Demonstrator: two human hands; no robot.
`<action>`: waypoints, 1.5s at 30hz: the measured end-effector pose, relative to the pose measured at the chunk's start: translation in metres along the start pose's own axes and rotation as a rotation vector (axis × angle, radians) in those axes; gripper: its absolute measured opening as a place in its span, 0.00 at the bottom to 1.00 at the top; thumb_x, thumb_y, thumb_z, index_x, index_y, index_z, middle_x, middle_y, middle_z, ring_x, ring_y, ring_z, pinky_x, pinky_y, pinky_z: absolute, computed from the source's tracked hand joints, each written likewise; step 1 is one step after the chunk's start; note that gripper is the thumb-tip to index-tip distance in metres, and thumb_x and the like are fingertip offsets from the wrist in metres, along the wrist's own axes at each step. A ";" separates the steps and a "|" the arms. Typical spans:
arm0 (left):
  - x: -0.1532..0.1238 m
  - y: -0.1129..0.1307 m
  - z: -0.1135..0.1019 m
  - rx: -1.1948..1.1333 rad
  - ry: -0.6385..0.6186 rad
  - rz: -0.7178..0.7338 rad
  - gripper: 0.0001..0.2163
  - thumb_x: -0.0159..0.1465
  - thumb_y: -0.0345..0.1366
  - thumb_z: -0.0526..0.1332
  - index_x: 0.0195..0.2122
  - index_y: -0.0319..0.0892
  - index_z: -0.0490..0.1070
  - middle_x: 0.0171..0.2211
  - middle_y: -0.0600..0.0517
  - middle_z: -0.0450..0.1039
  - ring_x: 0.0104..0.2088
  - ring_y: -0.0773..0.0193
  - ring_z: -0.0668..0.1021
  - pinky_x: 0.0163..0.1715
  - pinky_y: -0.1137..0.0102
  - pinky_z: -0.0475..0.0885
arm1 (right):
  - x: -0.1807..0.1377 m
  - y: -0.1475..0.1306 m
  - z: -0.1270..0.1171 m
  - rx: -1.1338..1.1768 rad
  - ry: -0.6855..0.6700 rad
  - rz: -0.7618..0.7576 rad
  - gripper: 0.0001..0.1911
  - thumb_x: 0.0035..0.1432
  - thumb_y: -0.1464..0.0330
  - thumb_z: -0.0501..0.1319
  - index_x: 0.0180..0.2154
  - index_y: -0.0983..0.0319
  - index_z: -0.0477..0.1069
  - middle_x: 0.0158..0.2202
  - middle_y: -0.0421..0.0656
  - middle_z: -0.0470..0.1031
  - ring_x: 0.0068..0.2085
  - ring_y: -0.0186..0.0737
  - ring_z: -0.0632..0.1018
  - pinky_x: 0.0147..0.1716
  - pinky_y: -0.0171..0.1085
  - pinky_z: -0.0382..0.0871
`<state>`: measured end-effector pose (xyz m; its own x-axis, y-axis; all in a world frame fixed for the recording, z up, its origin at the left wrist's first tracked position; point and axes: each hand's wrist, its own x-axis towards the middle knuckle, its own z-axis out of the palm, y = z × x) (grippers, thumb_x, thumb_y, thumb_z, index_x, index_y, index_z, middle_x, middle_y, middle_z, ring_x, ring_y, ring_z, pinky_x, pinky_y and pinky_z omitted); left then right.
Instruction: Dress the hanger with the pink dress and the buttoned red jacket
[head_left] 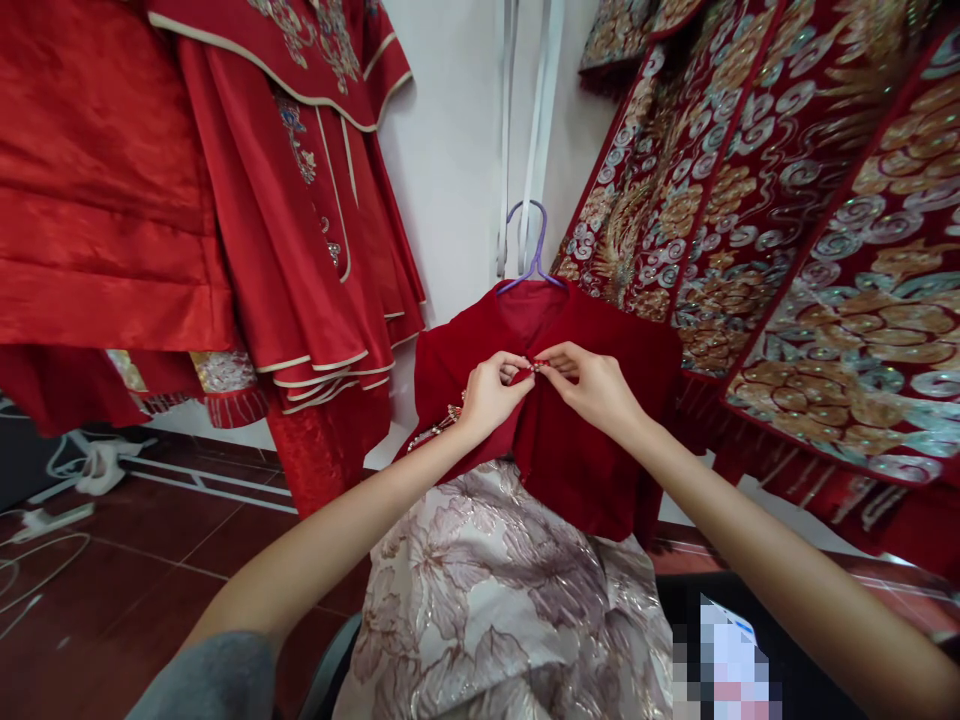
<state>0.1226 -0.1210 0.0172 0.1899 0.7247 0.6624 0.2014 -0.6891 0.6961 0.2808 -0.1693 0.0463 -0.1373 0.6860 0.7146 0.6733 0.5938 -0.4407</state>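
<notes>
- We mark the small fastener (538, 366) at the top of the jacket's front, just below the neckline, right between our two sets of fingertips.
- Key relation: the fastener is to the right of our left hand (491, 395) and to the left of our right hand (592, 388); neither is clearly nearer, both touch it.
- Its long axis looks roughly side to side, across the jacket front, whose edges run up and down; too small to tell loop from knot.
- Left hand: thumb and forefinger pinched on the fastener's left end, other fingers curled.
- Right hand: thumb and forefinger pinched on its right end, hand coming in from the other side.
- Both forearms reach up and inward, so our hands meet near the jacket's midline.
- The red jacket (581, 455) hangs from a purple hanger (539, 238), hooked at the white straps (534, 130).
- Flowered cloth (487, 580) sits below the jacket's hem, nearer us.
- Red garments (262, 220) hang to our left, an embroidered garment (847, 270) to our right, both apart from our hands.
</notes>
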 end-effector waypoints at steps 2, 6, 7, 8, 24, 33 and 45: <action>0.000 0.001 0.002 0.009 0.018 0.007 0.08 0.55 0.32 0.65 0.36 0.38 0.74 0.34 0.49 0.78 0.33 0.67 0.77 0.35 0.72 0.71 | 0.000 0.000 0.000 0.009 0.005 0.016 0.06 0.57 0.69 0.60 0.38 0.61 0.73 0.35 0.42 0.79 0.36 0.39 0.80 0.40 0.39 0.76; 0.000 0.003 0.000 0.033 0.010 0.026 0.07 0.56 0.30 0.63 0.37 0.39 0.75 0.37 0.48 0.79 0.35 0.65 0.78 0.38 0.71 0.71 | 0.002 0.004 0.003 0.075 0.029 0.063 0.07 0.54 0.66 0.64 0.36 0.61 0.74 0.33 0.42 0.79 0.35 0.39 0.80 0.39 0.39 0.76; 0.000 0.004 -0.001 0.041 0.013 0.024 0.07 0.56 0.30 0.63 0.37 0.39 0.75 0.38 0.48 0.79 0.35 0.65 0.78 0.38 0.71 0.71 | 0.002 0.005 0.004 0.094 0.038 0.070 0.08 0.54 0.65 0.64 0.36 0.61 0.74 0.33 0.42 0.79 0.35 0.39 0.80 0.39 0.39 0.76; 0.000 0.005 -0.001 0.046 0.016 0.023 0.07 0.56 0.30 0.64 0.37 0.39 0.75 0.38 0.48 0.79 0.35 0.65 0.78 0.38 0.71 0.71 | 0.003 0.006 0.005 0.108 0.046 0.075 0.09 0.53 0.65 0.65 0.36 0.62 0.74 0.33 0.43 0.79 0.35 0.39 0.80 0.39 0.39 0.76; 0.001 0.008 -0.007 0.215 -0.032 0.114 0.09 0.57 0.31 0.64 0.38 0.43 0.79 0.36 0.51 0.79 0.31 0.65 0.77 0.34 0.72 0.69 | 0.006 0.017 0.010 0.225 0.029 0.071 0.12 0.49 0.67 0.65 0.37 0.59 0.66 0.33 0.41 0.75 0.37 0.38 0.78 0.40 0.39 0.76; 0.011 0.010 -0.012 0.245 -0.080 0.147 0.08 0.57 0.30 0.64 0.36 0.45 0.80 0.34 0.52 0.78 0.34 0.63 0.78 0.40 0.71 0.69 | 0.013 0.021 0.013 0.252 0.017 0.091 0.12 0.48 0.68 0.63 0.36 0.59 0.64 0.32 0.39 0.73 0.35 0.36 0.76 0.36 0.36 0.72; -0.014 -0.026 -0.002 -0.060 -0.019 -0.072 0.13 0.58 0.32 0.63 0.44 0.41 0.65 0.37 0.51 0.72 0.33 0.69 0.75 0.36 0.73 0.70 | -0.084 0.010 0.099 0.170 0.324 0.081 0.34 0.60 0.67 0.54 0.64 0.56 0.42 0.64 0.54 0.50 0.62 0.48 0.62 0.58 0.51 0.64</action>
<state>0.1127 -0.1133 -0.0100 0.1954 0.7720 0.6048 0.1573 -0.6334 0.7577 0.2274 -0.1795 -0.0715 0.1669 0.5814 0.7963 0.5382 0.6230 -0.5677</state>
